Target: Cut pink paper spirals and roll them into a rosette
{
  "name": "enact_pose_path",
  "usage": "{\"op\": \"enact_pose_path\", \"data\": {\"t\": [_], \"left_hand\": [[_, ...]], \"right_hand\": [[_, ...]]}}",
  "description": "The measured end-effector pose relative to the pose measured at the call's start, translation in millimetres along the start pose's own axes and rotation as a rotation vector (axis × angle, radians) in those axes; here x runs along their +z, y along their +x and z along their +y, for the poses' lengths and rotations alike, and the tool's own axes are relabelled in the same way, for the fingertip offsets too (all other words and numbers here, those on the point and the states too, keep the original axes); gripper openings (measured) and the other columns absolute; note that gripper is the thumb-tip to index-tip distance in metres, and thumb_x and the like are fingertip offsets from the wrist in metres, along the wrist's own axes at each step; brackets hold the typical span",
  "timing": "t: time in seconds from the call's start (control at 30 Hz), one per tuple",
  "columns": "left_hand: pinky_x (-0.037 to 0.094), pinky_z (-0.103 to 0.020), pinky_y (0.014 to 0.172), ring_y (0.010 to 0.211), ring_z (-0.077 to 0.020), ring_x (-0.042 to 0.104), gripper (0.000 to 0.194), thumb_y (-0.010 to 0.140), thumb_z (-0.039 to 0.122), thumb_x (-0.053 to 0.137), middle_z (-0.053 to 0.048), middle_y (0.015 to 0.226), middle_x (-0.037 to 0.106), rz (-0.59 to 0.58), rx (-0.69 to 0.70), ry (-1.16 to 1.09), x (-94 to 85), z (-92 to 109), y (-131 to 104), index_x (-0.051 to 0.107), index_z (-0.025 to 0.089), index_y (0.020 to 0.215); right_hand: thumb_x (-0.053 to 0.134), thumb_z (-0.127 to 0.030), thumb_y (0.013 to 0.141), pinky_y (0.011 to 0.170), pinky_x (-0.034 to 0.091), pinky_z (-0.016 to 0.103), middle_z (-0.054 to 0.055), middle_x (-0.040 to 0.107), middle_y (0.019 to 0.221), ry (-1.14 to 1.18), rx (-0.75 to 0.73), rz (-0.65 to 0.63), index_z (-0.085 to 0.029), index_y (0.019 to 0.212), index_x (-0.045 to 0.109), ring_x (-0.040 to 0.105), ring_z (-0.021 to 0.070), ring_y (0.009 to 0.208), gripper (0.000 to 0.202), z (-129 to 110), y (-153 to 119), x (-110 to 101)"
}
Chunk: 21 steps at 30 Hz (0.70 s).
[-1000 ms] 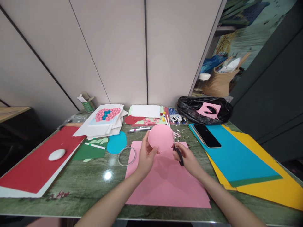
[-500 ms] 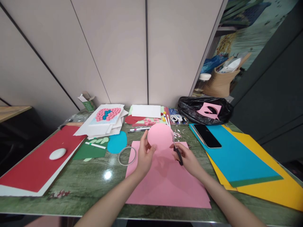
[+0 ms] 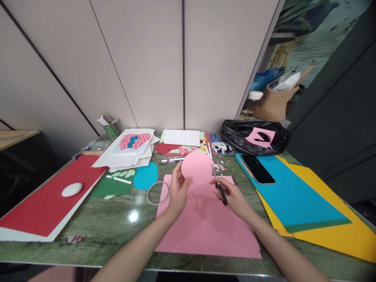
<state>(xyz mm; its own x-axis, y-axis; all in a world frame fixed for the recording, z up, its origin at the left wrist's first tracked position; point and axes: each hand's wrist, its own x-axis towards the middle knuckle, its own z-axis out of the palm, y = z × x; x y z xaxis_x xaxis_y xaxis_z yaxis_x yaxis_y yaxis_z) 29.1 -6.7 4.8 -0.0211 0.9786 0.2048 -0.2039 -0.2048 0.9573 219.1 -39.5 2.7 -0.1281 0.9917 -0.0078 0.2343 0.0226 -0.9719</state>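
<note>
A pink paper circle (image 3: 197, 167) is pinched between the thumb and fingers of my left hand (image 3: 179, 188), raised above the table. My right hand (image 3: 230, 194) grips black-handled scissors (image 3: 222, 192), whose blades point up beside the circle's right edge. Whether the blades touch the paper I cannot tell. Under both hands lie pink paper sheets (image 3: 205, 231). A grey tape ring (image 3: 158, 193) rests partly on their left edge. Small paper scraps (image 3: 219, 166) are scattered just beyond the scissors.
Left are red paper (image 3: 44, 203) with a white oval object (image 3: 72, 190), a blue paper piece (image 3: 145, 176) and a picture of pink and blue balls (image 3: 134, 141). Right are a phone (image 3: 258, 169), blue paper (image 3: 296, 192) and yellow paper (image 3: 346, 235). A black bag (image 3: 237, 135) holds pink offcuts.
The pink circle and my left hand have shifted slightly left and up. My right hand holds the scissors in nearly the same place.
</note>
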Motion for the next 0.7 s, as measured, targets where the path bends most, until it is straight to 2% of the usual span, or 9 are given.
{"op": "enact_pose_path", "data": {"t": [0.17, 0.47, 0.7], "left_hand": [[0.049, -0.027, 0.069, 0.077, -0.0131, 0.056, 0.057, 0.084, 0.033, 0.058, -0.009, 0.111, 0.058, 0.018, 0.007, 0.005, -0.9, 1.9, 1.6, 0.038, 0.023, 0.136], [0.047, -0.025, 0.066, 0.074, -0.0123, 0.053, 0.053, 0.086, 0.034, 0.056, -0.007, 0.106, 0.058, 0.021, 0.034, 0.024, -1.9, 0.5, 2.7, 0.040, 0.025, 0.135], [0.046, -0.023, 0.064, 0.081, -0.0140, 0.053, 0.051, 0.084, 0.034, 0.057, -0.009, 0.120, 0.056, -0.022, 0.008, -0.002, -2.7, 0.9, 1.0, 0.044, 0.025, 0.133]], "right_hand": [[0.059, -0.048, 0.081, 0.054, 0.029, 0.024, -0.007, 0.032, 0.061, 0.004, 0.003, -0.006, -0.020, 0.100, 0.054, 0.032, 0.0106, 0.058, 0.034, 1.1, -0.5, 0.5], [0.062, -0.047, 0.078, 0.053, 0.028, 0.024, -0.006, 0.033, 0.062, -0.011, 0.007, -0.003, -0.020, 0.099, 0.056, 0.033, 0.0101, 0.057, 0.034, 2.9, 0.7, 0.0], [0.060, -0.041, 0.080, 0.053, 0.027, 0.025, -0.007, 0.035, 0.058, -0.027, 0.025, 0.013, -0.020, 0.099, 0.055, 0.035, 0.0112, 0.056, 0.029, 1.1, -1.7, 1.3]]}}
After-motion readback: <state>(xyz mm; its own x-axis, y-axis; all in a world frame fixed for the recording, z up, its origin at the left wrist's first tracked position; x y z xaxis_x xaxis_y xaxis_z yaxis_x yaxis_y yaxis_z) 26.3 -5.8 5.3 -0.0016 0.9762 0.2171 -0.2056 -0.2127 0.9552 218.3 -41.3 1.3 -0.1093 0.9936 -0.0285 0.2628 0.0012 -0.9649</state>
